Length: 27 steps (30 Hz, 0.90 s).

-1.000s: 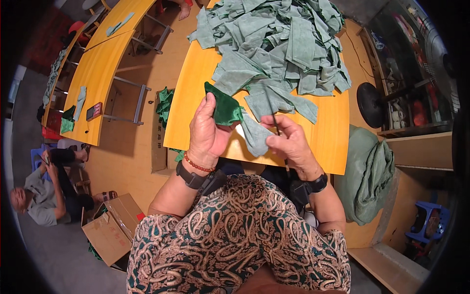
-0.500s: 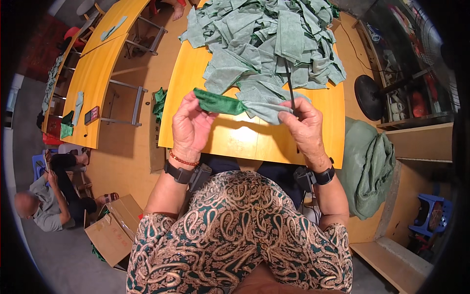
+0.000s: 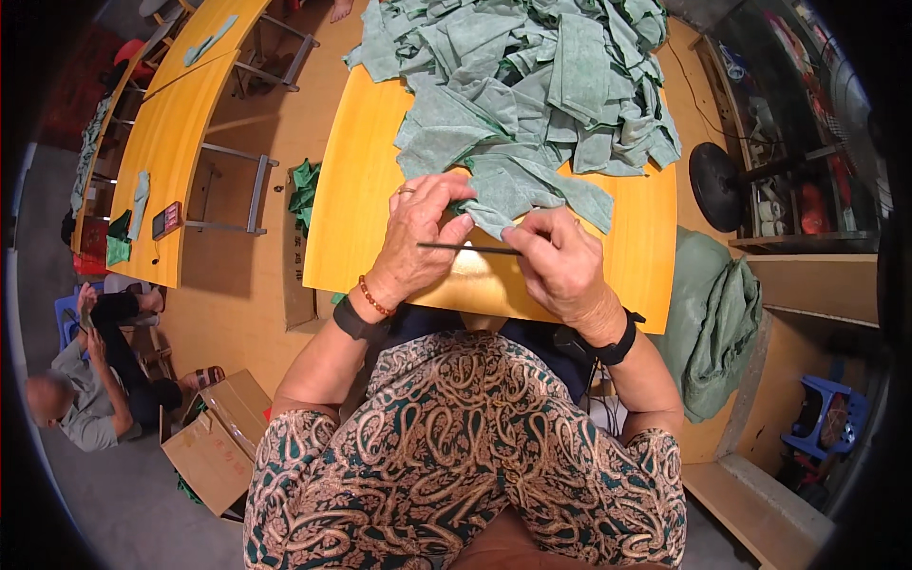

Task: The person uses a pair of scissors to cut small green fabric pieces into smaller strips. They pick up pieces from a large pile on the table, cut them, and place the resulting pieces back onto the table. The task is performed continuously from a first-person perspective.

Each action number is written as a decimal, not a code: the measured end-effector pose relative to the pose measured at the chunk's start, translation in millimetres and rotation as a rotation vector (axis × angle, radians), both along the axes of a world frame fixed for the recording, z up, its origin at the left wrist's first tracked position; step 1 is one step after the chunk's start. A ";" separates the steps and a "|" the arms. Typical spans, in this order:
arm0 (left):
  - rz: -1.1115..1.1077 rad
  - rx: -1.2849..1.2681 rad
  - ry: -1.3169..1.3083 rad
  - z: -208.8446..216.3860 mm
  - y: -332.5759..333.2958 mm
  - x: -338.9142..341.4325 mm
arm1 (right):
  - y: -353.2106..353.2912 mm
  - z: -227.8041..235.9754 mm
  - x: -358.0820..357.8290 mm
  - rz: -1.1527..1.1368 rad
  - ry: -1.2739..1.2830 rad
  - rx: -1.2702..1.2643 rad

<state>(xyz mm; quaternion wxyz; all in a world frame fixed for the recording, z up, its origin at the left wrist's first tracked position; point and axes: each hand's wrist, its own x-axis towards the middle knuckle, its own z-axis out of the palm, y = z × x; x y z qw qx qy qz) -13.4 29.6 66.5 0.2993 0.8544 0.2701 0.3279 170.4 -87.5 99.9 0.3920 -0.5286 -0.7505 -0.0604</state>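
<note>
Above the near part of the yellow table (image 3: 370,190), a small pale-green fabric piece (image 3: 490,218) stretches between my two hands. My left hand (image 3: 418,233) is closed on its left end, with dark green showing at the fingertips. The fingers of my right hand (image 3: 562,261) pinch the other end. A thin dark rod (image 3: 465,248) also sticks out of my right hand, pointing left across to my left palm. Just beyond my hands lies a large heap of similar fabric pieces (image 3: 494,95), pale green with darker green on some faces.
A green sack (image 3: 708,332) stands right of the table, near a black fan base (image 3: 716,188) and shelves. On the left are another yellow table (image 3: 176,142), an open cardboard box (image 3: 214,442) and a seated person (image 3: 90,389). A blue stool (image 3: 831,418) stands far right.
My hands have come closer together, and the dark green end has gone into my left hand. The rod has swung from upright to level, pointing left.
</note>
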 end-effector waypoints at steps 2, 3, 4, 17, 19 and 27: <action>-0.047 -0.082 0.013 -1.2 5.3 2.7 | -3.3 0.8 1.5 -0.004 -0.022 -0.038; -0.052 -0.137 0.005 -2.2 5.3 2.4 | -5.5 0.4 1.5 -0.005 -0.032 -0.057; -0.057 -0.192 -0.001 -3.5 4.0 0.8 | -10.8 -2.5 -1.2 0.024 0.021 -0.117; -0.100 -0.622 -0.529 -16.1 8.1 -2.5 | -26.9 -3.5 13.8 0.066 0.951 -0.755; -0.092 -0.643 -0.537 -15.3 8.1 -1.1 | -26.8 -4.5 14.4 0.073 0.788 -0.817; -0.061 -0.720 -0.512 -3.8 6.3 -0.4 | -21.0 -23.1 3.4 0.119 0.987 -0.961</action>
